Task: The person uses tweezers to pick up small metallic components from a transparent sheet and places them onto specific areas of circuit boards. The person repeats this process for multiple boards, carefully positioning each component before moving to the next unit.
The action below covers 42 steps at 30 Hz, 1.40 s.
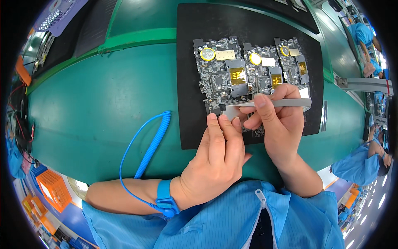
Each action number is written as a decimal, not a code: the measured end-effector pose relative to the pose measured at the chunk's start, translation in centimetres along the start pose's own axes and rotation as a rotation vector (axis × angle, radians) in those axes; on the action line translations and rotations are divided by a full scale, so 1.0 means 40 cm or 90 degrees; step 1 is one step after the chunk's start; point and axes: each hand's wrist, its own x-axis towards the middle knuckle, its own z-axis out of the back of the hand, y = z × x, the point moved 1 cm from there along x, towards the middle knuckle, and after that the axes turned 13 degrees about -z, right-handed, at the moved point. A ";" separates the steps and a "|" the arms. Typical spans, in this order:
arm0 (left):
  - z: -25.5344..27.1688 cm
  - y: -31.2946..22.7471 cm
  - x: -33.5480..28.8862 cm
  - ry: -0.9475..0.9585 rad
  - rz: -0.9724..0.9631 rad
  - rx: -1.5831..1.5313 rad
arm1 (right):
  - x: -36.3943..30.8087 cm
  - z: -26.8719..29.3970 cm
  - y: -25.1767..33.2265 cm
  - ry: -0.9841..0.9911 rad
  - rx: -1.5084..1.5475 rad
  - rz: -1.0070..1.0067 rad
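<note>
Several dark circuit boards, each with a round yellow-rimmed coin cell and a gold-coloured patch, lie on a black mat [188,103]. My right hand [280,120] pinches metal tweezers [290,102] between thumb and fingers. Their points reach left to a small black piece on the lower part of the leftmost circuit board [217,79]. The fingertips of my left hand [219,145] rest on that board's near edge, beside a silver plate, with the thumb apart from them. My fingers hide part of the lower boards. A blue strap circles my left wrist.
A coiled blue cord [153,145] runs from the wrist strap across the green tabletop [99,108]. A raised green edge strip [137,44] crosses the far side. An orange crate [54,191] stands low at the left. Co-workers in blue sit at the right.
</note>
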 end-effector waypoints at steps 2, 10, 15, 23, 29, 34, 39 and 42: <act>0.002 0.002 0.002 -0.003 0.010 -0.022 | 0.001 0.002 0.000 -0.004 -0.009 -0.002; 0.007 0.015 0.012 -0.036 0.071 -0.151 | 0.000 0.006 -0.005 0.001 -0.008 -0.002; 0.007 0.016 0.017 -0.019 0.060 -0.147 | -0.002 0.007 -0.007 -0.008 -0.059 0.023; 0.018 -0.005 -0.001 0.051 0.021 -0.102 | -0.010 0.016 -0.023 0.029 -0.043 0.132; 0.018 -0.008 -0.004 0.060 0.008 -0.066 | -0.010 0.010 -0.032 0.051 -0.095 0.149; 0.013 -0.008 -0.002 0.047 0.013 -0.062 | -0.009 0.008 -0.040 0.044 -0.087 0.166; 0.014 -0.007 -0.001 0.042 0.017 -0.059 | -0.009 0.008 -0.050 0.010 -0.189 0.221; 0.007 -0.008 -0.005 0.007 0.033 -0.066 | -0.009 0.009 -0.054 0.028 -0.207 0.255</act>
